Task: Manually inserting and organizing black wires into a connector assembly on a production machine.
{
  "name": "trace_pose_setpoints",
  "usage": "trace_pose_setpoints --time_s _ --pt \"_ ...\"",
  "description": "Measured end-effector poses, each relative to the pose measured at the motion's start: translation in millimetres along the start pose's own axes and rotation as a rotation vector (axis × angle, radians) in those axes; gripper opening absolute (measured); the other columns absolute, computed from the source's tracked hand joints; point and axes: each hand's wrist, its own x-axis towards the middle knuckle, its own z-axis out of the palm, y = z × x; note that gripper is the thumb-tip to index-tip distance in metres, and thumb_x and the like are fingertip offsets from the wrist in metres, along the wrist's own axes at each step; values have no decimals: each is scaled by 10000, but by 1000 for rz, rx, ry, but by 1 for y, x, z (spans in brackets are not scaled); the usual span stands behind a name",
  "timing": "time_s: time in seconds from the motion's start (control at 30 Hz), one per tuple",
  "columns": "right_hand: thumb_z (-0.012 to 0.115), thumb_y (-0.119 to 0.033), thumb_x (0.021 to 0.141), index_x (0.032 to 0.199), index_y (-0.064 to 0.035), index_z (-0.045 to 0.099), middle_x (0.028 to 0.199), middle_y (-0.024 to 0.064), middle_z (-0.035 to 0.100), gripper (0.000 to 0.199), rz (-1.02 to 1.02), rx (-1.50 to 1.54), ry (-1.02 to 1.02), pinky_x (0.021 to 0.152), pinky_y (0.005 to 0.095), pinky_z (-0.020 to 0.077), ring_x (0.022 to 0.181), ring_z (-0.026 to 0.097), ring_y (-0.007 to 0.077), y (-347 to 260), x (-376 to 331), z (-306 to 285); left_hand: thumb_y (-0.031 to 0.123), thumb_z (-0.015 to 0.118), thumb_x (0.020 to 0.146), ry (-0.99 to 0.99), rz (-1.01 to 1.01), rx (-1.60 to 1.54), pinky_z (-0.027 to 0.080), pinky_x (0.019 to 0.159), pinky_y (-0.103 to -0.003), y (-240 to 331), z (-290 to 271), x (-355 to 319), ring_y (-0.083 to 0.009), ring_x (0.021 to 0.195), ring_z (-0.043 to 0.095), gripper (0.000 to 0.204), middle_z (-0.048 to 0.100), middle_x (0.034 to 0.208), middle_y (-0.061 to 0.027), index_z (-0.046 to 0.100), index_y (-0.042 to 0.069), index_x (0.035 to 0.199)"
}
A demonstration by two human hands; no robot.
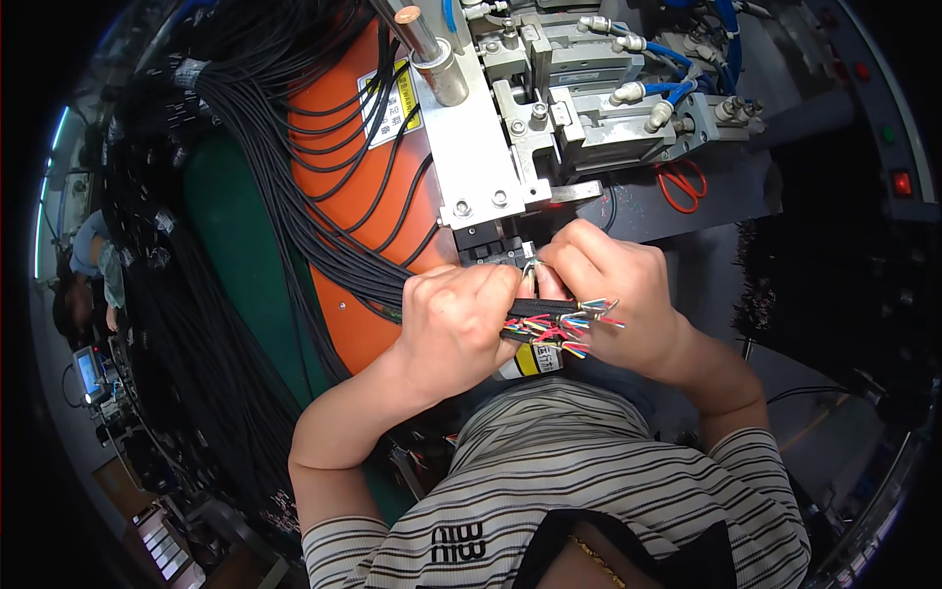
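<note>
The bare left hand and bare right hand curled inward, fingers nearly meeting; bare forearms sloped away below the fingers.

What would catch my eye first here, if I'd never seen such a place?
Probably the bright, multicoloured wire ends fanning out between the left hand and the right hand, low in the middle. Next, the thick sweep of black cables coming from the upper left across an orange panel, beside the machine's pale metal plate.
</note>
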Motion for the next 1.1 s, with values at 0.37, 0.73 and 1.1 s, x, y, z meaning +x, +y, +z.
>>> trace_pose_setpoints --time_s 0.37,0.73,1.1 --pt "663 -54 826 848 -7 621 792 98 596 67 83 -17 -106 504 373 462 589 601 280 12 -4 6 -38 655 591 -56 16 82 501 601 -341 -3 -6 -7 -246 751 591 535 558 920 -109 625 -73 1124" --pt "649 -65 833 857 -19 600 785 92 554 71 58 10 1 488 376 462 569 600 276 18 -7 18 -63 652 574 -121 -7 27 495 610 -351 -2 -9 -6 -256 740 575 546 530 888 -110 620 -81 1118" --pt "681 -45 768 885 -13 645 825 97 612 126 40 -149 -153 514 352 488 606 628 287 8 4 3 61 704 615 -199 92 115 487 596 -329 -3 -16 -2 -234 712 563 576 515 840 -92 626 -49 1174"
